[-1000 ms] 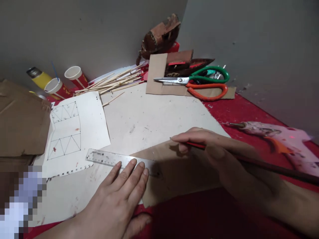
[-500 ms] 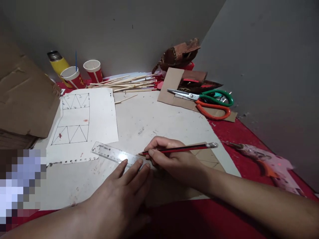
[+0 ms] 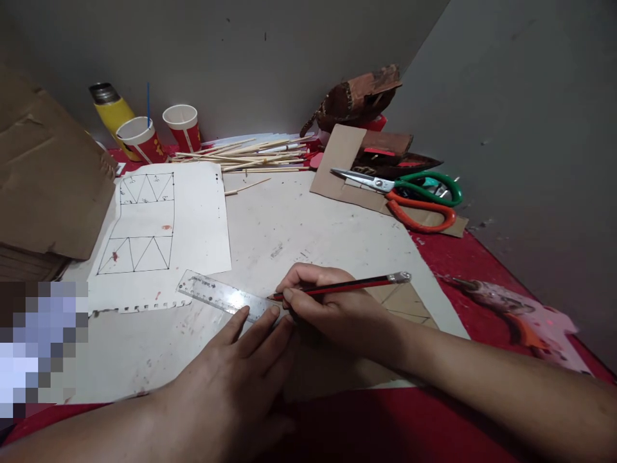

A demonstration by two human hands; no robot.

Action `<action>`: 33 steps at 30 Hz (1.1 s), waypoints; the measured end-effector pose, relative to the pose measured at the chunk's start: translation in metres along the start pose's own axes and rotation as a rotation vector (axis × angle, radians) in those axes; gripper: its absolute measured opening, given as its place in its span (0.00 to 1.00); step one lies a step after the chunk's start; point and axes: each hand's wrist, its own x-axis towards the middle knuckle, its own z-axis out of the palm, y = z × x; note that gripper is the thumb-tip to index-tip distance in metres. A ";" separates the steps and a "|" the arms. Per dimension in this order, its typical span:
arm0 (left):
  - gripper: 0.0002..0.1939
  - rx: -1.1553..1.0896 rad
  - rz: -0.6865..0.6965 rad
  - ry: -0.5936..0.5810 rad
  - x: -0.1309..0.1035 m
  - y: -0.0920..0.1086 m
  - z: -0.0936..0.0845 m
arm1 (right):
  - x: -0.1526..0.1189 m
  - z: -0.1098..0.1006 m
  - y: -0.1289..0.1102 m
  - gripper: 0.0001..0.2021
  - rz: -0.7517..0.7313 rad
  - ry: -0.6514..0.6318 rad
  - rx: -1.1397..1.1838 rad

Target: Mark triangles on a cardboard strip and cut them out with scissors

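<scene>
My right hand [image 3: 332,302] is closed around a red and black pencil [image 3: 357,283], its tip down at the ruler's upper edge and its silver end pointing right. My left hand [image 3: 245,360] lies with fingers spread, the fingertips pressing on a clear plastic ruler [image 3: 212,290]. Under both hands is a piece of brown cardboard [image 3: 405,302] with pencil lines, partly hidden by them. To the left lies a torn notebook sheet [image 3: 200,225] with two drawn strips of triangles.
Behind are wooden sticks [image 3: 250,157], two paper cups [image 3: 182,128] and a yellow bottle [image 3: 113,116]. Scissors [image 3: 414,199] rest on cardboard at the right, near a pink glue gun [image 3: 520,315]. A large cardboard piece [image 3: 48,173] leans at the left.
The pencil's silver end has swung slightly left and up in my right hand. My left hand stays on the ruler. The whole view has shifted a little.
</scene>
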 end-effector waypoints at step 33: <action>0.37 0.025 0.004 -0.052 -0.002 -0.001 -0.001 | -0.012 -0.025 -0.018 0.07 0.061 -0.033 -0.195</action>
